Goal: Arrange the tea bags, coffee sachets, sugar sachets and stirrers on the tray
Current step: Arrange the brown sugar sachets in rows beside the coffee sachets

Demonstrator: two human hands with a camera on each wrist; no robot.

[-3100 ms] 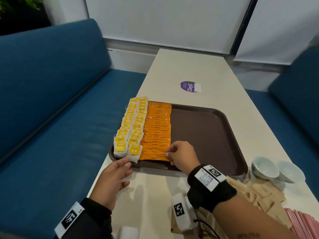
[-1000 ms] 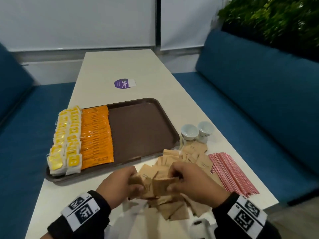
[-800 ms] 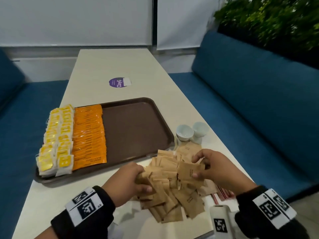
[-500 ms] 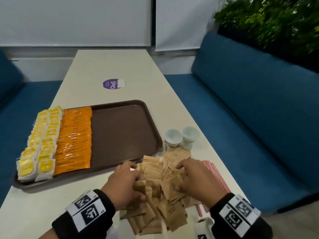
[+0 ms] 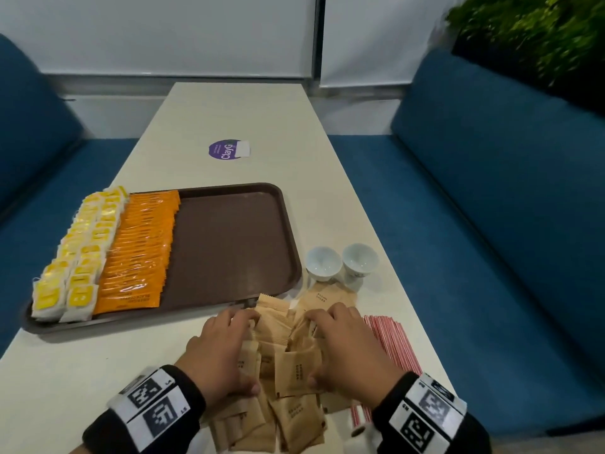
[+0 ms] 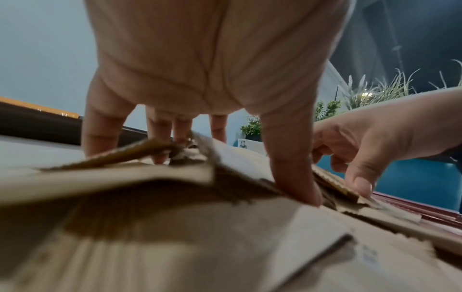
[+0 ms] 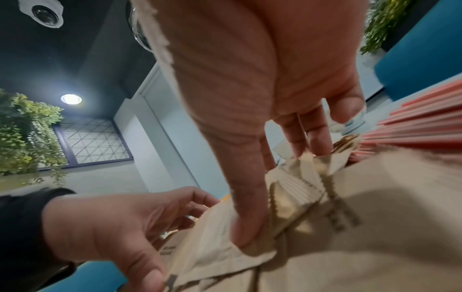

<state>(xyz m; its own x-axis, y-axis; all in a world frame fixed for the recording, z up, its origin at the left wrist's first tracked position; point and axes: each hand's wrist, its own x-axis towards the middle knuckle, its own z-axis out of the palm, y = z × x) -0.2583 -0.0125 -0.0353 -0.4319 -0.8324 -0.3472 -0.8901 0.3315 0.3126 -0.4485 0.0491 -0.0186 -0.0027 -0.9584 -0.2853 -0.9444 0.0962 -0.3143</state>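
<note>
A brown tray (image 5: 235,244) lies on the white table, with yellow tea bags (image 5: 82,257) in rows along its left side and orange coffee sachets (image 5: 140,250) beside them. Its right half is bare. In front of the tray lies a loose pile of brown sugar sachets (image 5: 294,371). My left hand (image 5: 250,353) grips the pile's left side, thumb near and fingers far, and sachets (image 6: 225,247) tent up under this left hand (image 6: 232,177). My right hand (image 5: 312,350) pinches the right side; in the wrist view the right hand (image 7: 277,194) has sachets (image 7: 350,237) bunched between thumb and fingers. Red stirrers (image 5: 393,342) lie right of the pile.
Two white cups (image 5: 324,263) stand by the tray's right front corner, just beyond the pile. A purple sticker (image 5: 226,149) sits on the far table. Blue sofas (image 5: 491,224) flank the table; its right edge runs close to the stirrers.
My hands left the coffee sachets on the tray and went to the sugar pile. The right hand lifted a sachet, then came back down; both hands now close in on the pile.
</note>
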